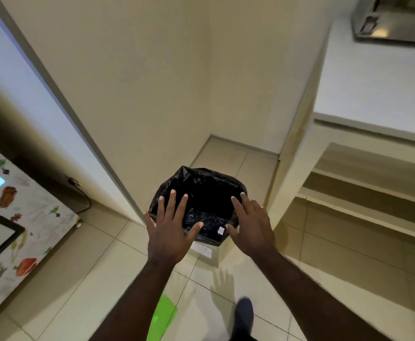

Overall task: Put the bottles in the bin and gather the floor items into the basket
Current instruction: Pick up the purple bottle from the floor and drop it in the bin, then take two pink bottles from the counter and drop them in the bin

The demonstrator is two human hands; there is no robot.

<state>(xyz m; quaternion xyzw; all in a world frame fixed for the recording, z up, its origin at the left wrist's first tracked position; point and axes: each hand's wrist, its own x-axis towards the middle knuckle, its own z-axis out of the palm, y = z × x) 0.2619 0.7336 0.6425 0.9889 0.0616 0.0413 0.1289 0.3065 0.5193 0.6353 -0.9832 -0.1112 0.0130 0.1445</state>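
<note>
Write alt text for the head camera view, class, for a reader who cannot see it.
Two empty, open hands, left hand and right hand, hover over a bin lined with a black bag on a tiled floor, beside a wall corner and empty shelves.

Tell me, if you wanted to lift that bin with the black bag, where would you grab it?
Probably the bin by its two opposite side walls under the bag's folded-over rim, coming from above. Both open hands, left and right, already flank it, and the loose bag alone would slip.
</note>
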